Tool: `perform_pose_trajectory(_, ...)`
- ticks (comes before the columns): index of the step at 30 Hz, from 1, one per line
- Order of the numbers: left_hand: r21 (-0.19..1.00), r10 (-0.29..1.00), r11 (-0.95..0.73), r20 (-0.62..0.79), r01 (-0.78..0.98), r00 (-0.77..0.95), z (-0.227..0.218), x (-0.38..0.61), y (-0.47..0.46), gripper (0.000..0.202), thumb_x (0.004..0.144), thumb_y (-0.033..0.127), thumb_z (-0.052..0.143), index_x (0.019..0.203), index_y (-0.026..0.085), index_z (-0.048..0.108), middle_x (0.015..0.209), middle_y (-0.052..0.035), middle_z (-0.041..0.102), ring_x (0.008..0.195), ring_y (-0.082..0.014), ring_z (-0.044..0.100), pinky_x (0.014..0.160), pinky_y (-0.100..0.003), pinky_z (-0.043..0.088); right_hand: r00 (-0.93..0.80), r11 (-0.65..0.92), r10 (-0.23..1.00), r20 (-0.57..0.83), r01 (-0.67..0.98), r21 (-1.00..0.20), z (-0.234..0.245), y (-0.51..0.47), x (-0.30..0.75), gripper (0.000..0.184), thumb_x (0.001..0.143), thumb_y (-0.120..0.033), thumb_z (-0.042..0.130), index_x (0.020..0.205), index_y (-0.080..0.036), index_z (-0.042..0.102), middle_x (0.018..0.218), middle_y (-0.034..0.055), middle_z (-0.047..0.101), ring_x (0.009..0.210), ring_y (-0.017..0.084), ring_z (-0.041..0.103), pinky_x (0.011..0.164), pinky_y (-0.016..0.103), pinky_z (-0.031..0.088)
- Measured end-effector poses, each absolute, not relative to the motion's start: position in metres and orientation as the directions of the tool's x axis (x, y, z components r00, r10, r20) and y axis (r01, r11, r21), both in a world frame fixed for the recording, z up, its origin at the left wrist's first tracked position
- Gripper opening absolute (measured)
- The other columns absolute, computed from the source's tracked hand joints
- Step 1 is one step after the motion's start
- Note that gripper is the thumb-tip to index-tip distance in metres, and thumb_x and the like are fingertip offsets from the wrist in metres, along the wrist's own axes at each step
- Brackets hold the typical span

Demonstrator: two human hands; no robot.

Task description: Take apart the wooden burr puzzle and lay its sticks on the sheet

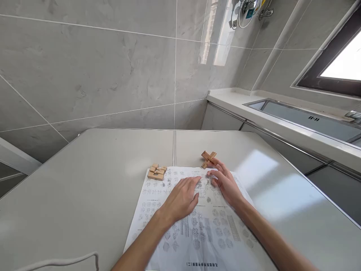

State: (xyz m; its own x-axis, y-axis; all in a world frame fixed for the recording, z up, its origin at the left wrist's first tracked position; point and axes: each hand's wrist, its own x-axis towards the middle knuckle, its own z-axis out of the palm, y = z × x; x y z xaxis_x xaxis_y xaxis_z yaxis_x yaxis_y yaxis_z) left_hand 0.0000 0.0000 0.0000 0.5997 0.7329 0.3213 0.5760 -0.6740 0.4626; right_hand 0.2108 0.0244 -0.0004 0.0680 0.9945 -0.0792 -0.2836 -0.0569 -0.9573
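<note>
My left hand (180, 197) rests over a large printed sheet (158, 226). Its index finger is stretched out to the upper middle of the page, and the thumb stands apart; nothing is in it. To its right, my right hand (225, 184) has its fingers bent and apart. The upper fingers reach a small wooden puzzle of crossed sticks (209, 159) just past the sheet's far edge; they look in contact with it, without a clear grip. A second wooden puzzle (156, 171), made of flat interlocking blocks, lies on the sheet's far left corner.
The sheet lies on a white table (84, 195) with a seam down its far half. A pale cable (70, 260) crosses the near left. Grey tiled wall (113, 75) stands behind. On the right are a counter with a sink (307, 116) and a window (344, 60).
</note>
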Motion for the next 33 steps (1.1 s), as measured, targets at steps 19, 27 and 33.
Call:
perform_pose_trajectory(19, 0.485, 0.766, -0.643, 0.431, 0.593, 0.477, 0.005, 0.002, 0.000, 0.047, 0.101, 0.018, 0.050, 0.146, 0.026, 0.039, 0.138, -0.0118, 0.061, 0.129, -0.0290, 0.060, 0.107, -0.051, 0.053, 0.049, 0.021, 0.999, 0.017, -0.086, -0.996, -0.002, 0.018, 0.208, 0.021, 0.093, -0.044, 0.066, 0.102, -0.028, 0.057, 0.081, -0.0032, 0.060, 0.058, 0.013, 0.045, 0.055, 0.027, 0.034)
perform_pose_trajectory(27, 0.643, 0.833, -0.542, 0.495, 0.541, 0.247, 0.011, 0.003, -0.001, 0.058, 0.101, 0.035, 0.061, 0.150, 0.028, 0.030, 0.154, -0.0153, 0.043, 0.144, -0.0310, 0.047, 0.117, -0.054, 0.046, -0.089, 0.012, 0.996, 0.026, -0.157, -0.988, -0.002, 0.017, 0.208, 0.034, 0.099, -0.053, 0.059, 0.082, -0.025, 0.049, 0.066, -0.0042, 0.050, 0.056, 0.015, 0.043, 0.059, 0.029, 0.035)
perform_pose_trajectory(33, 0.742, 0.874, -0.481, 0.365, 0.467, 0.320, 0.010, 0.002, -0.004, 0.088, 0.091, 0.048, 0.075, 0.157, 0.032, 0.020, 0.165, -0.0151, 0.034, 0.150, -0.0358, 0.041, 0.117, -0.059, 0.045, -0.135, -0.018, 0.991, -0.006, -0.085, -0.996, -0.004, 0.016, 0.208, 0.045, 0.095, -0.062, 0.058, 0.072, -0.025, 0.044, 0.063, -0.0030, 0.047, 0.056, 0.016, 0.042, 0.060, 0.031, 0.040)
